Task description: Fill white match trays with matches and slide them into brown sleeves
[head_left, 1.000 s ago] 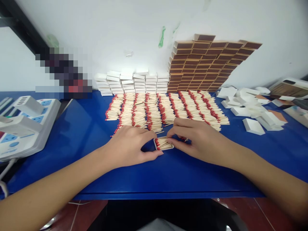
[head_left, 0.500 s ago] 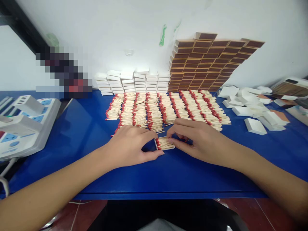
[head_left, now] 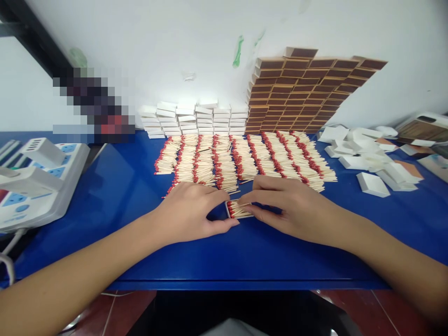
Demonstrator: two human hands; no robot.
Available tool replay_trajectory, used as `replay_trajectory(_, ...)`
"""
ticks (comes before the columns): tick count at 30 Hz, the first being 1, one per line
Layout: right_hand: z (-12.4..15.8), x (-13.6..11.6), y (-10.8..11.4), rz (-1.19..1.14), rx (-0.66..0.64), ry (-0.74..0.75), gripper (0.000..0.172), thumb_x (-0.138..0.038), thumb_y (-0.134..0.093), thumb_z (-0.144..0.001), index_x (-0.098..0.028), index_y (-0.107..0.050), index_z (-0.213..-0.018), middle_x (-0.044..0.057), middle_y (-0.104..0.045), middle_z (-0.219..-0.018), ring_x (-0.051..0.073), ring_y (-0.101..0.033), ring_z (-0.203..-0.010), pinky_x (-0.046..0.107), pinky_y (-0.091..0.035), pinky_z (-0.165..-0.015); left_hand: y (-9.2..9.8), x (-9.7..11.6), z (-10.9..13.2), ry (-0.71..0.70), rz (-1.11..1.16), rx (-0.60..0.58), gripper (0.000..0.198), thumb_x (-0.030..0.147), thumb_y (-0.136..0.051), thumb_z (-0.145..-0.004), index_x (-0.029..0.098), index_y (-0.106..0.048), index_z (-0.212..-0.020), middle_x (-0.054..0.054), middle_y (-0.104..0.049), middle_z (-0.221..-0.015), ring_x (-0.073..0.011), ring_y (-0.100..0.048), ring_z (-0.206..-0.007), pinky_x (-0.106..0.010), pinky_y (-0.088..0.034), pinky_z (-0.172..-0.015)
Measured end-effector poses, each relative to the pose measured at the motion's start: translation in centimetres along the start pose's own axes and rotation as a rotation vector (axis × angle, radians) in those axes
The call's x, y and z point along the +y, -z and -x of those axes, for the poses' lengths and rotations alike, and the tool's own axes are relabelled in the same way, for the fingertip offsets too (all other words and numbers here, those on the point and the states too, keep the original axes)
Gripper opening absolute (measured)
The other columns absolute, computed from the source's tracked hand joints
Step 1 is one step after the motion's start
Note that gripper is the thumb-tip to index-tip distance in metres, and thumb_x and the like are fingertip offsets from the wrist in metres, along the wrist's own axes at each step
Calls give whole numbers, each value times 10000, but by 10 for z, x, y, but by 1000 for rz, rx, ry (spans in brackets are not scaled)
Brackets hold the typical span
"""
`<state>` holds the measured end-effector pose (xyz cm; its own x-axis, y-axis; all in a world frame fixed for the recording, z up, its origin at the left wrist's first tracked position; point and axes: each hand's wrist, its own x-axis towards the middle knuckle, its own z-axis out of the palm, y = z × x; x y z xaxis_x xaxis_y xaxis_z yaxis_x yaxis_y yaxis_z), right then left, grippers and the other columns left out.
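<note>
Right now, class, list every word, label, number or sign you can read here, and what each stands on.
None can be read.
Power strip: small marks by its sockets, too blurred to read.
Pixelated patch: whatever it covers is hidden.
Brown boxes, white trays and the tray between left hand and right hand: no print shows.

The blue table (head_left: 105,186) carries rows of matches (head_left: 245,158) in its middle. Behind them, at the wall, stand stacked white trays (head_left: 196,119) and brown sleeves (head_left: 301,93). Loose trays (head_left: 367,161) lie at the right and a power strip (head_left: 38,182) at the left. In front of the rows lies a small filled tray (head_left: 239,209).
</note>
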<state>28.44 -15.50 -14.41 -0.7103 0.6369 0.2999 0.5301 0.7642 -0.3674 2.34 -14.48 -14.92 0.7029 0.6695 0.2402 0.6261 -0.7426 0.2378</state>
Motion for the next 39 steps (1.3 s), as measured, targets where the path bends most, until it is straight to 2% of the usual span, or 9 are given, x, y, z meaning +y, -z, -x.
replay_trajectory(9,-1,-1,1,21,-32,-30,175,-289,-578,-1050,-200,-715,-988,40,-610,-902,162,-589,-763,302,-411,-640,-2,-1,1,-29,17,40,289,486,-723,-915,203,-754,-966,23,-694,-684,-130,-629,-583,-253,-386,-569)
replay_trajectory(26,-2,-1,-2,15,-2,-71,117,-259,-581,-1044,-206,-671,-992,27,-648,-920,138,-602,-735,280,-420,-634,-2,-1,0,-27,4,26,350,533,-699,-927,187,-754,-942,23,-677,-678,-131,-629,-587,-263,-392,-567)
replay_trajectory(33,-2,-2,-2,-2,-21,-72,182,-298,-572,-1056,-199,-680,-947,28,-625,-917,143,-596,-753,289,-424,-655,-3,-2,0,-33,17,31,333,518,-704,-926,188,-750,-942,23,-680,-683,-128,-628,-591,-262,-398,-577)
replay_trajectory(39,-1,-3,-1,-1,-44,-77,174,-295,-577,-1050,-206,-665,-930,26,-616,-909,147,-583,-741,294,-411,-643,-3,-1,2,-34,15,43,321,509,-706,-926,193,-752,-960,21,-687,-690,-126,-625,-588,-259,-398,-582)
